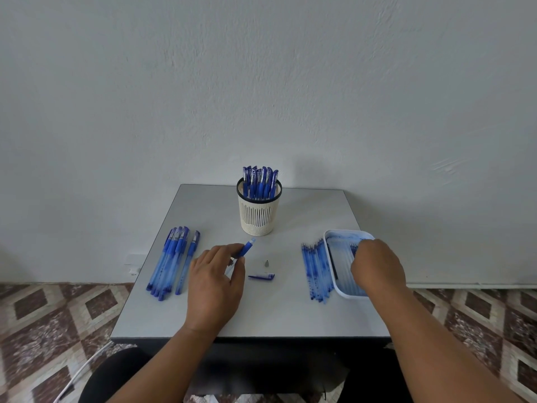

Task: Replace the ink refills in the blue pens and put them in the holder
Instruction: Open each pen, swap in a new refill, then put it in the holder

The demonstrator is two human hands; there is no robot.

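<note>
Landmark: a cream slotted pen holder (258, 212) stood at the far middle of the grey table (261, 315), packed with capped blue pens (260, 181) standing upright.

Left hand: the left hand (216, 282) lay in front of the holder and slightly left of it, fingers curled round an opened pen barrel (246, 249).

Barrel axis and heading: the barrel's long axis ran diagonally, its open clear end pointing up and away toward the holder's base and its rear end buried in the palm.

Right hand: the right hand (377, 267) reached into a white tray (331, 251) to the right of the holder and nearer the person. Its fingers curled down among the spent refills, but whether it actually gripped one could not be told.

Loose parts: a small metal tip cone (266, 263) and a blue pen cap (261, 276) lay on the table in front of the holder, between the two hands.

Fresh refills: a row of ink refills (316, 271) lay just beside the tray's left wall, tips pointing away.

Waiting pens: a bundle of unopened pens (171, 263) lay left of the holder, caps pointing away.

Risk: the tip cone was small and round, so a sweeping wrist could probably roll it off the table.

Risk: used and new refills sat side by side, so a spent one might be picked up by mistake.
</note>
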